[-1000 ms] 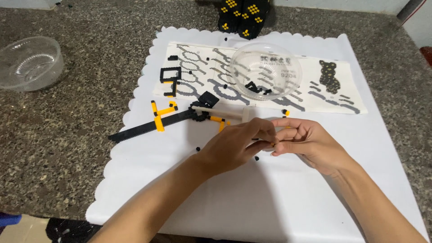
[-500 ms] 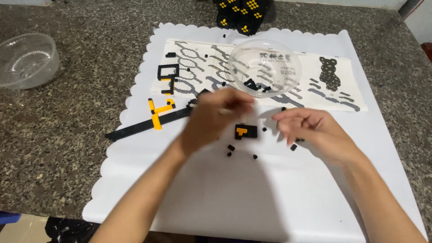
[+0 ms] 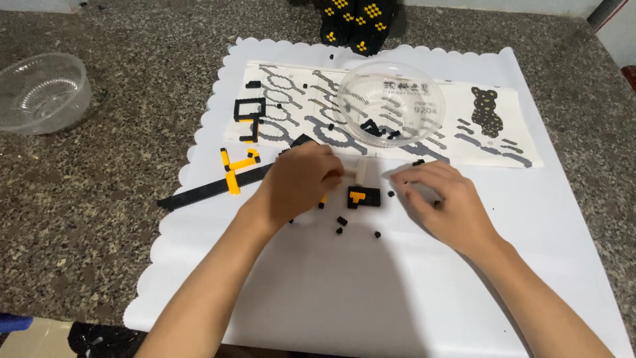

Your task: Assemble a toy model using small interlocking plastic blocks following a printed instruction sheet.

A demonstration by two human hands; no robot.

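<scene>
I see the small flat black brick piece with a yellow T on the white sheet btwn my hands, long axis left-right. Left hand, curled, pinching a pale stick, is just left, nearer. Right hand, loosely open, empty, sits right of it.

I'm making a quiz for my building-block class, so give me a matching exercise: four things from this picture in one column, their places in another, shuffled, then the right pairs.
Things:
1. Empty clear plastic bowl
2. Clear plastic bowl holding black pieces
3. Small black and yellow brick assembly
4. Long black serrated strip

Places:
A. Between the two hands
B. On the printed instruction sheet
C. On the bare granite counter, far left
D. Crossing the white paper's left edge

Pairs: 1-C, 2-B, 3-A, 4-D
</scene>
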